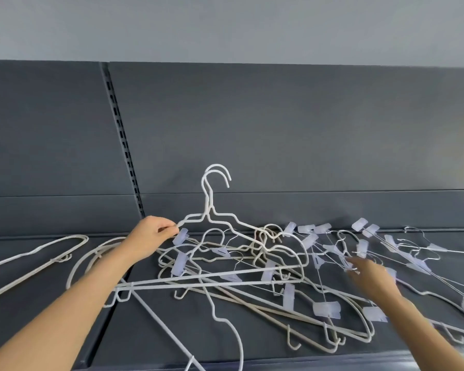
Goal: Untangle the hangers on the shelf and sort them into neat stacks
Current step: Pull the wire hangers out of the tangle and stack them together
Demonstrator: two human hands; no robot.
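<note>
Left arm is extended forward over the shelf point(150, 333). Left hand point(152, 236) is closed in a pinch on the left shoulder end of two white hangers point(209, 208). These are held upright together, hooks up, in front of the back panel point(279, 135). Their right ends run down into the tangled pile point(269, 270), which lies just right of and below that hand.

Right arm is reached in from lower right. Right hand point(371, 275) is motion-blurred, fingers point(356, 263) pointed into the thin wire clip hangers point(370, 231); open or gripping cannot be told. Clip hangers are spread from the pile toward the shelf's right end. Loose hangers point(60, 258) are seen flat at far left, apart from the pile, beyond the left forearm.
</note>
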